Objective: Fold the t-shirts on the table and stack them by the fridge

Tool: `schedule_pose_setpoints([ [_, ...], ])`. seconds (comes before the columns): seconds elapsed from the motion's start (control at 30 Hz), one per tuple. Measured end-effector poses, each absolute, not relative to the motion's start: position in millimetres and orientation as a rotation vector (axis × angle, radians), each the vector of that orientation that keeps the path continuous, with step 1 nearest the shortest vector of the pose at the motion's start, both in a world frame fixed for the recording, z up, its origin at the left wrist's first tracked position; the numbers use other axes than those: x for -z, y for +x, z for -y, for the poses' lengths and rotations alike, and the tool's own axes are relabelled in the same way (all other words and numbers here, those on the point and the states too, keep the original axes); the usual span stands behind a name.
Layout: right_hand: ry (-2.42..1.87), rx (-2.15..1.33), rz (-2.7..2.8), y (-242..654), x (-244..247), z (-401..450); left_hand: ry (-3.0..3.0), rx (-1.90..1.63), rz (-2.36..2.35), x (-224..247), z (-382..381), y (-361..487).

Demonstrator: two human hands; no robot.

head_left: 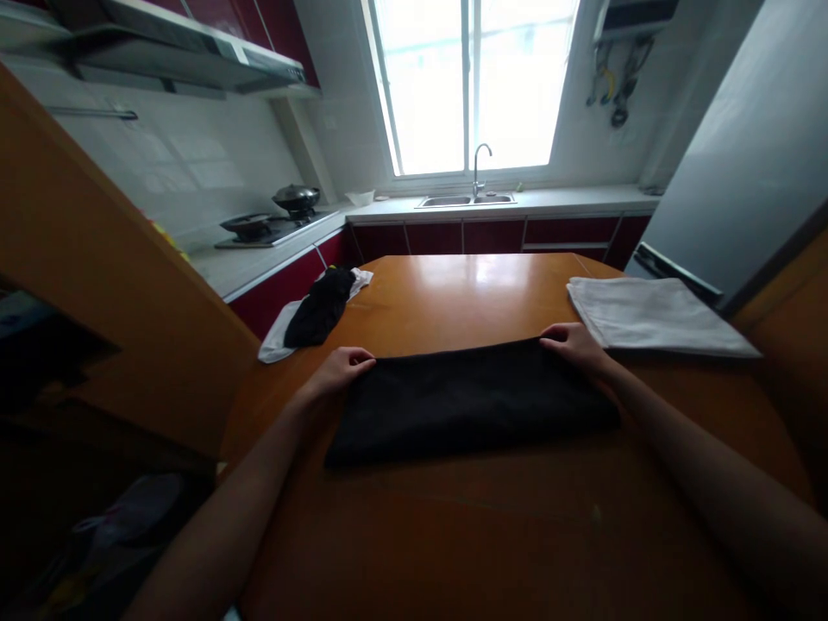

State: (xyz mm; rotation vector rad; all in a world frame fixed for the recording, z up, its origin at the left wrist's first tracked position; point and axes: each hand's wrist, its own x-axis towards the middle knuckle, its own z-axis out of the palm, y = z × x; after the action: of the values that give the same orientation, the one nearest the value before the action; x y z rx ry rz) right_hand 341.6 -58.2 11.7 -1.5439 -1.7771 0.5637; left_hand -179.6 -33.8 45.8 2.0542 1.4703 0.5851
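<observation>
A folded black cloth (472, 401), perhaps a garment, lies on the wooden table (453, 552) in front of me as a long flat strip. At its far left corner, my left hand (342, 366) pinches the edge between thumb and fingers. The far right corner is pinched the same way by my right hand (573, 343). Between the two hands the far edge runs fairly straight, slightly higher at the right. The near edge of the cloth faces me, and what lies inside its folds is hidden.
A folded white cloth (653, 315) lies at the table's right. Crumpled black fabric (323, 306) and white fabric (277, 336) lie at the left edge. Beyond are a counter with a sink (446, 202), a stove with a lidded wok (296, 198), and a fridge (743, 164) at right.
</observation>
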Motion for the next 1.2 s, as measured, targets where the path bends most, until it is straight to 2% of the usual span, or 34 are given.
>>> schedule_pose_setpoints([
  [0.27, -1.619, -0.429, 1.83, 332.1, -4.8, 58.8, 2.228, -0.61, -1.568, -25.6, 25.4, -178.9],
  [0.47, -1.766, -0.051, 2.035, 327.3, -24.1, 67.0, 2.454, -0.779, -1.621, -45.9, 49.8, -141.3],
  [0.63, -1.637, -0.013, 2.198, 274.4, -43.1, 94.7, 2.645, -0.526, -1.334, -54.8, 99.3, -58.5],
  [0.87, -1.685, -0.127, 2.362, 228.9, 2.2, 139.1, 2.626, -0.1, -1.432, -20.0, 123.4, -26.4],
  [1.2, -1.735, -0.056, 2.231, 232.5, 0.4, 128.3, 2.741, -0.159, -1.326, -20.2, 128.1, 7.7],
])
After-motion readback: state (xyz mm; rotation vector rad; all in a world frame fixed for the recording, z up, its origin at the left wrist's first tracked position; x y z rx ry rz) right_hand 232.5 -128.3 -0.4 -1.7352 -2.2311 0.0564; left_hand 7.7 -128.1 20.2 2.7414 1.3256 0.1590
